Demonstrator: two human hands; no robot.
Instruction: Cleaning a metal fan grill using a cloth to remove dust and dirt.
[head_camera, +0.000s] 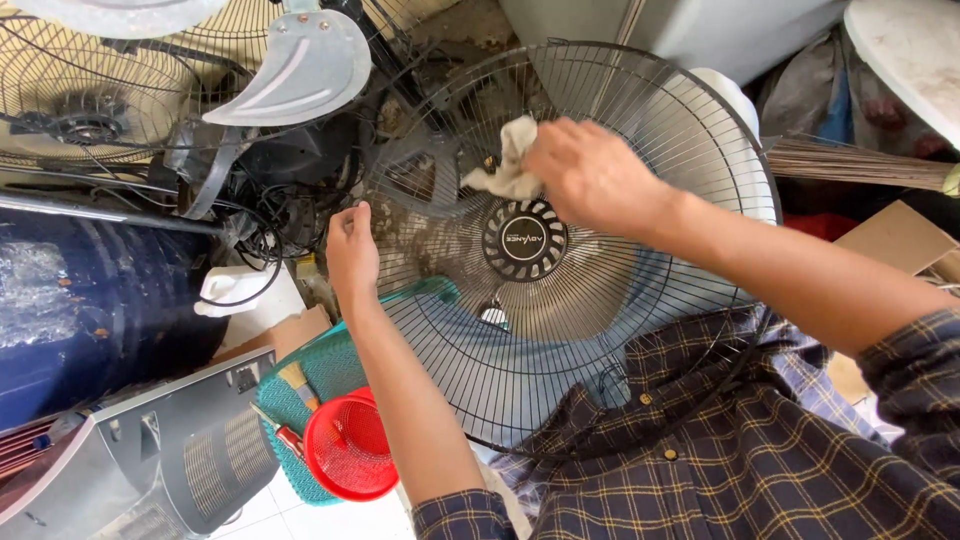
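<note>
At the middle of the scene stands a round wire fan guard (600, 330), tilted toward the person, with a dark hub plate at its centre. A small pale cloth (508, 160) lies against the upper wires, just above the hub and a little to the left. The right hand (590, 175) is closed around this cloth and presses it onto the wires. The left hand (351, 250) is at the left rim of the guard, its fingers curled onto the outer wire to keep it steady.

To do this wiping well, I think the cloth should follow each wire from the hub outward with light pressure, because the thin wires can bend, and the left hand should hold firmly so the guard does not turn.

Near the left hand, lower down, is a green basket (325, 375) with a red strainer (350, 448) and a brush (297, 382) in it. Far left lie other fan guards and a grey fan blade (295, 70). A dark blue barrel (90, 300) is at the left, and a broom (860, 165) at the far right.
</note>
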